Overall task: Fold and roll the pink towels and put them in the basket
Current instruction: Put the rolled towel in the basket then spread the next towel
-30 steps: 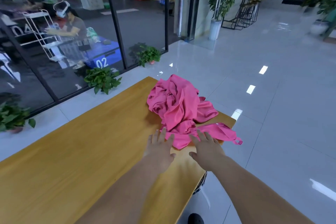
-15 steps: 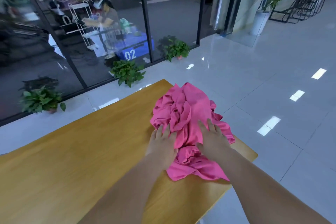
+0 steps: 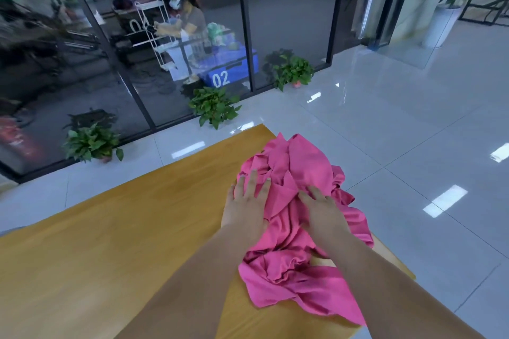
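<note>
Head view: the left hand [image 3: 246, 202] and right hand [image 3: 323, 210] lie flat, fingers straight, on the crumpled pink towels [image 3: 297, 159] heaped at the right edge of the counter [image 3: 110, 242]. Dragging one free could tip the overhanging cloth onto the floor [image 3: 413, 118].

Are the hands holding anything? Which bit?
Nothing is held. The left hand and right hand lie flat on the pink towels, fingers straight.

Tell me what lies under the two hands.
A crumpled pile of pink towels on the wooden table. The left hand lies flat on it; the right hand has fingertips hidden in folds. The tabletop beneath is covered.
</note>
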`<control>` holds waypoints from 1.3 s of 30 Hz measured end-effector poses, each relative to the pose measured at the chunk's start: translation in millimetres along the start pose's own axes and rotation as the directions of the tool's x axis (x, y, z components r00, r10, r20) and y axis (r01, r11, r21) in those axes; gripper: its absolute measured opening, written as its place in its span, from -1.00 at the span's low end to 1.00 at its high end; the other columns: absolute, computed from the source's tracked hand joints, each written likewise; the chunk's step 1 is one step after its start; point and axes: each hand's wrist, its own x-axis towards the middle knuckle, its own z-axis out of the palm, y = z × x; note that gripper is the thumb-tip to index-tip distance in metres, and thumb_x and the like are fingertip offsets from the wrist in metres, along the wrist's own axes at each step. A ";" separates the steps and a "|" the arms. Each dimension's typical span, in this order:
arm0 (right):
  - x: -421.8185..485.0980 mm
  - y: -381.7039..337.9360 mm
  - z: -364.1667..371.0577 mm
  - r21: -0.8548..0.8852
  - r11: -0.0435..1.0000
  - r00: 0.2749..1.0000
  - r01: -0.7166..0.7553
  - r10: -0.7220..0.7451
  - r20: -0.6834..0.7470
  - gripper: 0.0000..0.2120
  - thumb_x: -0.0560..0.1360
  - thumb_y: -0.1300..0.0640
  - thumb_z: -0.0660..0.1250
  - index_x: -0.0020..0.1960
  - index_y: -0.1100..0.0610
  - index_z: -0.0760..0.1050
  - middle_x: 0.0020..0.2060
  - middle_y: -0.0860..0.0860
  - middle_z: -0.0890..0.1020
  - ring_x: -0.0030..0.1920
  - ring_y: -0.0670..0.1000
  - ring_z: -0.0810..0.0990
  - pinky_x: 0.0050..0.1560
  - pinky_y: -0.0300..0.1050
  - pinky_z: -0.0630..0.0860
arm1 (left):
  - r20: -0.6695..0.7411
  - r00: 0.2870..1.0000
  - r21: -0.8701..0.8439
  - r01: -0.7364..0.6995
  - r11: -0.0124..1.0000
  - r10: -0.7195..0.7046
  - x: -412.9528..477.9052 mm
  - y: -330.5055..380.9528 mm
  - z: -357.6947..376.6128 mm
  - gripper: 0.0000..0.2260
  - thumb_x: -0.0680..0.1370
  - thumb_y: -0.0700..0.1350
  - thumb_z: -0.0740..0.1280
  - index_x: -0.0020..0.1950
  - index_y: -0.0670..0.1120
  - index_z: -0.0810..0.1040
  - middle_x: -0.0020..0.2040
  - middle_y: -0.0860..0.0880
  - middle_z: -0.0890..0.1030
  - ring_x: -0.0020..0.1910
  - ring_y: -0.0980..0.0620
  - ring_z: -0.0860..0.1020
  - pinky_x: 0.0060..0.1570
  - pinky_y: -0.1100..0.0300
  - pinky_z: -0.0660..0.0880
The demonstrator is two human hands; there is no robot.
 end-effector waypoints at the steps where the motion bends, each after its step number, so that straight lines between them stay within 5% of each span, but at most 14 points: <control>1: 5.3 2.0 0.9 0.009 0.999 0.998 0.032 -0.031 -0.046 -0.42 0.53 0.22 0.42 0.52 -0.02 0.42 0.41 0.05 0.47 0.26 0.21 0.54 0.22 0.06 0.54 | -0.010 1.000 0.012 0.014 1.000 -0.014 4.6 0.5 0.2 -0.04 0.61 0.21 0.36 0.68 0.07 -0.31 0.64 -0.17 -0.42 0.66 -0.31 -0.19 0.63 -0.25 -0.03; 3: 13.4 3.8 -2.6 0.029 0.997 0.992 0.073 -0.070 -0.105 -0.62 0.59 0.24 0.29 0.37 0.00 0.57 0.17 0.00 0.60 0.14 0.15 0.58 0.10 0.01 0.55 | -0.050 0.999 0.019 0.014 1.000 -0.013 12.5 1.2 -1.5 0.01 0.58 0.23 0.39 0.67 0.08 -0.36 0.61 -0.17 -0.48 0.66 -0.31 -0.24 0.62 -0.26 -0.04; 6: 25.3 5.6 -19.5 0.084 0.992 0.978 0.098 -0.080 -0.192 -0.71 0.65 0.15 0.24 0.27 -0.06 0.65 0.07 -0.04 0.67 0.10 0.13 0.61 0.04 0.03 0.59 | -0.130 0.989 -0.026 -0.081 0.996 0.077 25.5 0.4 -8.0 0.05 0.56 0.21 0.44 0.67 0.13 -0.36 0.66 -0.06 -0.40 0.66 -0.23 -0.27 0.64 -0.22 -0.08; 10: 44.0 8.6 -54.8 0.276 0.943 0.942 0.186 -0.092 -0.322 -0.76 0.60 0.20 0.36 0.18 0.01 0.71 0.09 -0.04 0.74 0.10 0.11 0.68 0.11 0.07 0.61 | -0.193 0.968 -0.158 -0.190 0.969 0.158 43.2 -2.3 -27.7 0.02 0.51 0.03 0.51 0.70 0.18 -0.20 0.72 0.10 -0.08 0.68 -0.07 -0.12 0.64 -0.15 0.01; 15: 58.2 1.9 -103.0 0.457 0.843 0.914 0.283 -0.092 -0.396 -0.74 0.55 0.28 0.42 0.17 0.06 0.71 0.05 -0.11 0.75 0.09 -0.06 0.70 0.24 -0.17 0.53 | -0.292 0.952 -0.363 -0.200 0.910 0.092 57.0 -9.2 -61.5 -0.06 0.43 -0.06 0.58 0.68 0.13 0.12 0.61 0.08 0.32 0.65 0.04 0.07 0.65 -0.08 0.00; 17: 59.7 -2.4 -114.7 0.525 0.791 0.910 0.314 -0.093 -0.404 -0.75 0.54 0.28 0.42 0.14 0.04 0.70 0.02 -0.17 0.74 0.06 -0.14 0.68 0.22 -0.20 0.55 | -0.322 0.944 -0.415 -0.214 0.884 0.077 62.2 -13.3 -70.6 -0.21 0.40 -0.04 0.57 0.58 0.08 0.36 0.48 0.05 0.48 0.55 0.01 0.29 0.60 -0.11 0.13; 19: 57.9 -7.4 -122.3 0.612 0.723 0.920 0.322 -0.087 -0.382 -0.76 0.55 0.27 0.43 0.13 0.00 0.68 0.01 -0.22 0.72 0.06 -0.23 0.66 0.21 -0.27 0.54 | -0.369 0.927 -0.455 -0.241 0.857 0.065 64.5 -16.3 -74.8 -0.58 0.37 -0.05 0.52 0.22 0.05 0.58 0.12 0.06 0.64 0.18 0.00 0.53 0.48 -0.16 0.31; 21: 51.9 -11.9 -124.0 0.655 0.685 0.926 0.319 -0.080 -0.368 -0.77 0.56 0.22 0.44 0.12 -0.08 0.64 0.01 -0.25 0.70 0.08 -0.26 0.64 0.19 -0.32 0.52 | -0.364 0.929 -0.452 -0.239 0.860 0.067 61.3 -17.8 -75.0 -0.82 0.38 -0.07 0.46 -0.12 0.05 0.49 -0.21 0.12 0.55 -0.14 0.04 0.51 0.46 -0.15 0.34; 23: 43.7 -14.4 -116.8 0.627 0.715 0.931 0.308 -0.093 -0.352 -0.75 0.57 0.11 0.46 0.21 -0.12 0.60 0.09 -0.28 0.67 0.12 -0.28 0.61 0.23 -0.28 0.51 | -0.351 0.932 -0.399 -0.240 0.885 0.094 52.2 -19.3 -71.4 -0.82 0.40 -0.06 0.42 -0.18 0.04 0.42 -0.29 0.14 0.48 -0.22 0.05 0.48 0.49 -0.12 0.32; 28: -0.9 -12.8 -59.1 0.504 0.840 0.960 0.199 -0.065 -0.271 -0.29 0.51 -0.40 0.36 0.56 -0.18 0.31 0.49 -0.10 0.41 0.47 -0.01 0.38 0.45 0.11 0.42 | -0.360 0.924 -0.251 -0.227 0.941 0.127 13.9 -23.3 -52.2 -0.76 0.40 -0.06 0.48 -0.17 0.05 0.40 -0.22 0.10 0.51 -0.11 -0.03 0.57 0.48 -0.05 0.36; 31: -42.4 -10.5 -9.1 0.341 0.939 0.988 0.046 0.007 -0.151 0.07 0.32 -0.60 0.34 0.65 -0.19 0.04 0.57 0.00 0.25 0.54 0.12 0.26 0.37 0.23 0.49 | -0.347 0.926 -0.116 -0.197 0.973 0.146 -9.3 -25.7 -38.4 -0.76 0.43 0.00 0.49 0.06 0.04 0.59 -0.07 0.04 0.63 -0.01 -0.04 0.61 0.45 -0.01 0.39; 35: -86.5 -21.0 47.4 0.109 0.992 0.996 0.060 -0.066 0.053 0.25 0.32 -0.30 0.57 0.68 -0.19 -0.23 0.62 0.02 0.16 0.49 0.16 0.40 0.24 0.12 0.61 | -0.266 0.948 -0.004 -0.182 0.983 0.174 -37.1 -33.3 -21.2 -0.69 0.45 0.06 0.46 0.17 0.08 0.58 -0.01 0.07 0.62 0.00 -0.03 0.61 0.30 0.04 0.45; 39: -101.5 -52.9 61.5 0.033 0.997 0.991 0.074 -0.077 0.108 -0.09 0.53 0.17 0.43 0.69 -0.16 -0.01 0.56 -0.02 0.32 0.35 0.11 0.56 0.23 0.01 0.57 | -0.187 0.969 0.050 -0.155 0.987 0.162 -72.8 -46.9 -6.7 -0.69 0.47 0.06 0.44 0.19 0.08 0.57 0.04 0.04 0.63 0.00 -0.07 0.63 0.16 0.04 0.49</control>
